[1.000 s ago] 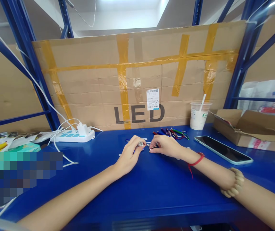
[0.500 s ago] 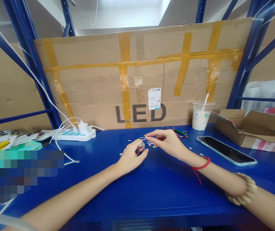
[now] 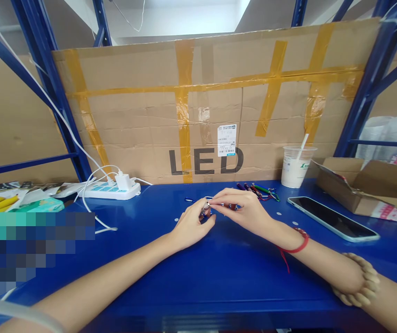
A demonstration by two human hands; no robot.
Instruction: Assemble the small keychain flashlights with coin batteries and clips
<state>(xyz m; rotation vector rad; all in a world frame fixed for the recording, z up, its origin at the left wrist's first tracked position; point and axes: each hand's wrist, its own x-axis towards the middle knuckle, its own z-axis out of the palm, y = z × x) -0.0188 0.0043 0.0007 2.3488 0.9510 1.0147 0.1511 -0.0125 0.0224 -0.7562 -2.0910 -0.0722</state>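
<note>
My left hand [image 3: 192,224] is curled round a small shiny, silvery piece [image 3: 204,211] whose kind I cannot make out. With thumb and fingertips pinched together, my right hand [image 3: 247,207] meets it at the upper end. A tiny metal bit seems to be between the right fingertips, too small to name. Behind my hands lies a small blue clip [image 3: 189,200] on the blue tabletop [image 3: 191,277]. Several slim coloured metal pieces with clips [image 3: 261,189], green, red and purple, lie beyond my right hand, partly hidden by it.
At the right are a phone [image 3: 332,218], a cup with a straw [image 3: 295,169] and an open cardboard box [image 3: 354,185]. A power strip [image 3: 97,190] with white cables lies at the left, near packets and papers [image 3: 39,204]. A large cardboard sheet [image 3: 143,120] stands behind.
My right fingertips have moved down and slightly left onto the shiny piece in my left hand; before, they were apart from it. The camera view has shifted slightly.
</note>
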